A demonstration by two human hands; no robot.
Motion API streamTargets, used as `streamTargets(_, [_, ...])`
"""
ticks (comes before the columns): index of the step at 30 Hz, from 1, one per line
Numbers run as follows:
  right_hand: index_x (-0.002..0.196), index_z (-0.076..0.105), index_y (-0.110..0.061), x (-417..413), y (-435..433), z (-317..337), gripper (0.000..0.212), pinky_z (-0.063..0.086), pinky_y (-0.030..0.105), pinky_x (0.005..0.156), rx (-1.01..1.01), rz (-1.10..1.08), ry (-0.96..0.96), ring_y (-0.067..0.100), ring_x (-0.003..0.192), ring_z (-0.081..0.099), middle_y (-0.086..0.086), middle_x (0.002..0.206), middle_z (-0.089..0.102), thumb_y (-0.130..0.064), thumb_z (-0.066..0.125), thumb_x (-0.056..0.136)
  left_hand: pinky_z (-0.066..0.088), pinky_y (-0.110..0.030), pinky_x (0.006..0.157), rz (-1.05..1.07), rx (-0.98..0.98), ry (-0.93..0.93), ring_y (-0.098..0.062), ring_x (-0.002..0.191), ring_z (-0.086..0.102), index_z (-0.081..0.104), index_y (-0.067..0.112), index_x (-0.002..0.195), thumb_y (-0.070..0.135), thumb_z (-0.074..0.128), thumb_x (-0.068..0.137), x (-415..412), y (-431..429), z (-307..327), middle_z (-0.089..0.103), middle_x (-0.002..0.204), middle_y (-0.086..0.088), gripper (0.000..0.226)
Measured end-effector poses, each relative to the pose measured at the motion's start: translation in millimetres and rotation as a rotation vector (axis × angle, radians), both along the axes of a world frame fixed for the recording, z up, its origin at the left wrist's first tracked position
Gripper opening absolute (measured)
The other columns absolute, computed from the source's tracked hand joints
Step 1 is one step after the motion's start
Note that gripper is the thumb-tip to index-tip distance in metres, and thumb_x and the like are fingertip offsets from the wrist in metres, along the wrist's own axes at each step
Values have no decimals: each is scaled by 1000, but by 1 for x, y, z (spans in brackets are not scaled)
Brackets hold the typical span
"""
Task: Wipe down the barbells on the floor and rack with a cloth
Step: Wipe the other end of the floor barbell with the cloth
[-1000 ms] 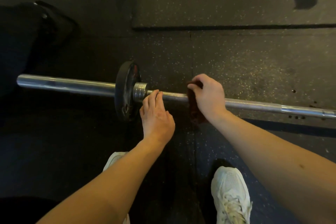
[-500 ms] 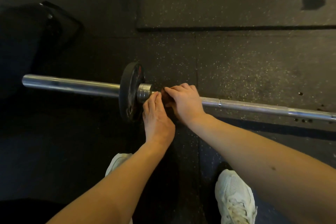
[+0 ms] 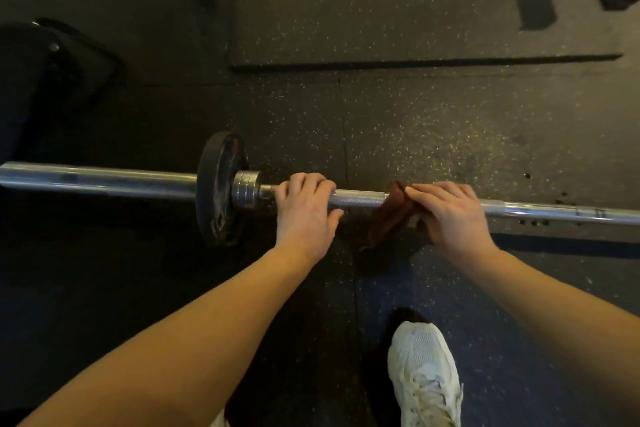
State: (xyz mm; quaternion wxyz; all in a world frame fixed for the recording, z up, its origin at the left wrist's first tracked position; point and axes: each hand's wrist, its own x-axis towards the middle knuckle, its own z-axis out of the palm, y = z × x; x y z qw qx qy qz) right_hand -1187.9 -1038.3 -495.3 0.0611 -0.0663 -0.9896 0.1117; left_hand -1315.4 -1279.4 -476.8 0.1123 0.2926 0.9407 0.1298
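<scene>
Lying on the rubber floor (image 3: 433, 135), the barbell (image 3: 360, 199) carries a single weight plate (image 3: 218, 191). Just beside the plate, the left hand (image 3: 304, 208) curls over the barbell, fingers wrapped round it as if to steady it. Farther from the plate, the right hand (image 3: 446, 211) clasps a reddish-brown cloth (image 3: 391, 215) folded over the barbell. The risks, as I judge them: a hard stroke may roll the barbell away from the plate's present spot, and the cloth's loose tail could slip free, leaving the underside unwiped.
</scene>
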Motion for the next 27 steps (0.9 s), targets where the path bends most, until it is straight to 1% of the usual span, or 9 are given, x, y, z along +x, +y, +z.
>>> streamTargets(2, [138, 61, -16, 1, -6, 4, 58, 38, 48, 105, -43, -16, -53, 30, 125, 58, 6, 136, 65, -11, 75, 83, 28, -43, 114, -66, -47, 8, -18, 130, 40, 51, 32, 136, 53, 61, 95, -7, 10, -3, 49, 136, 7, 46])
streamTargets(4, [148, 47, -21, -2, -24, 4, 69, 28, 50, 115, -74, -55, -152, 28, 136, 45, 4, 144, 53, -35, 67, 84, 33, -42, 110, -94, -82, 16, -17, 123, 44, 53, 32, 130, 56, 65, 92, -13, 15, -6, 51, 129, 6, 47])
streamTargets(7, [151, 41, -29, -10, -44, -7, 77, 26, 53, 116, -27, -140, -188, 29, 135, 40, 4, 142, 46, -63, 65, 86, 37, -40, 107, -131, -98, 45, -17, 118, 45, 54, 31, 125, 55, 70, 89, -17, 17, -9, 51, 124, 6, 46])
streamTargets(11, [138, 56, -26, -18, -36, -10, 52, 35, 50, 105, -6, -125, -114, 30, 116, 54, 5, 121, 61, -52, 64, 94, 39, -39, 105, -166, -116, 86, -16, 116, 46, 55, 30, 124, 49, 70, 91, -19, 19, -10, 53, 123, 6, 41])
streamTargets(15, [134, 59, -30, -28, -27, -4, 47, 36, 45, 101, 24, -51, -204, 25, 108, 56, 0, 111, 64, -54, 62, 94, 39, -37, 106, -218, -126, 99, -15, 116, 48, 58, 29, 125, 49, 66, 94, -26, 20, -8, 56, 123, 6, 38])
streamTargets(18, [127, 60, -38, -44, -17, 9, 38, 36, 42, 99, -38, -3, -363, 20, 103, 56, -8, 100, 62, -58, 59, 94, 40, -37, 105, -259, -133, 112, -14, 114, 50, 60, 28, 124, 51, 63, 95, -29, 19, -7, 58, 120, 7, 37])
streamTargets(21, [105, 65, -43, -66, -5, 30, 16, 43, 39, 91, -275, 16, -602, 15, 92, 61, -16, 87, 63, -54, 64, 94, 39, -36, 107, -294, -134, 36, -13, 114, 51, 62, 29, 123, 54, 61, 96, -38, 19, -4, 59, 119, 8, 37])
streamTargets(24, [110, 73, -36, -82, 1, 41, 19, 50, 35, 82, -526, -95, -793, 11, 83, 63, -12, 90, 68, -46, 70, 93, 39, -36, 107, -330, -167, -58, -10, 111, 53, 64, 30, 124, 55, 62, 96, -49, 22, -1, 61, 115, 10, 38])
streamTargets(27, [123, 69, -37, -80, -3, 41, 32, 50, 40, 92, -461, -95, -776, 14, 97, 62, -13, 99, 67, -50, 67, 94, 40, -36, 106, -346, -193, -106, -10, 107, 54, 66, 29, 122, 54, 64, 95, -54, 27, 4, 61, 110, 11, 38])
